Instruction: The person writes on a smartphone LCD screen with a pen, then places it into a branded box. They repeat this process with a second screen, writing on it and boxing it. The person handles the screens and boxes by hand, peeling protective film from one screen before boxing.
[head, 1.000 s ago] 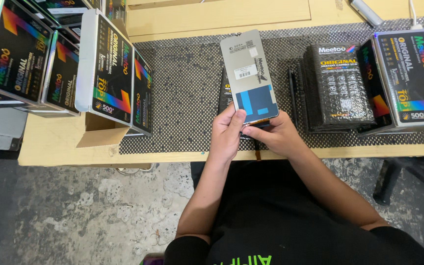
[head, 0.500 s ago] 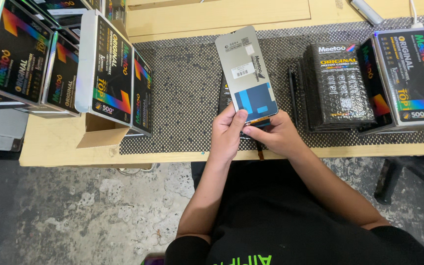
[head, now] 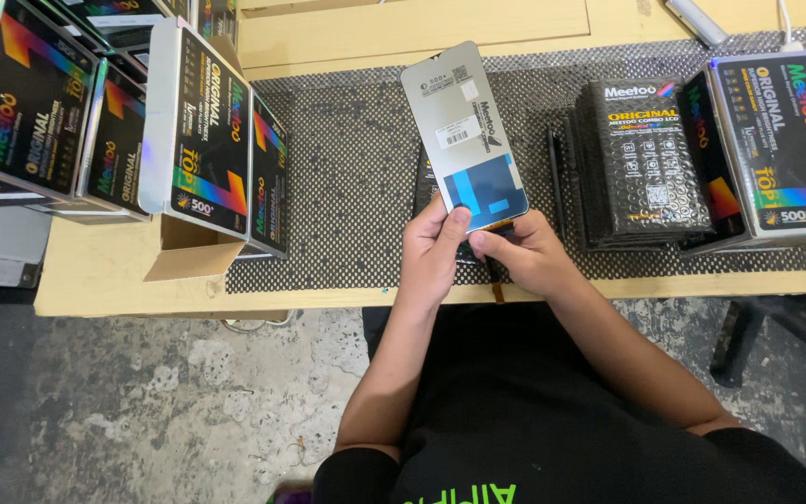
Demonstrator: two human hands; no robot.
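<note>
I hold a flat grey phone screen panel [head: 459, 131] upright over the black dotted mat [head: 347, 187], its back toward me with a white sticker and a blue patch near the bottom. My left hand [head: 431, 252] grips its lower left edge, thumb on the blue patch. My right hand [head: 524, 254] pinches the bottom right corner, where a thin orange flex strip [head: 496, 285] hangs down. A second dark panel lies on the mat just behind the held one, mostly hidden.
A stack of black bubble-wrap pouches [head: 641, 159] stands right of my hands, with a black rainbow-printed box [head: 781, 140] beside it. Several similar boxes [head: 207, 131] are stacked at the left on the wooden table [head: 123, 280]. Concrete floor lies below.
The panel has tilted slightly and shifted a little left in my hands. Both hands stay at its lower end.
</note>
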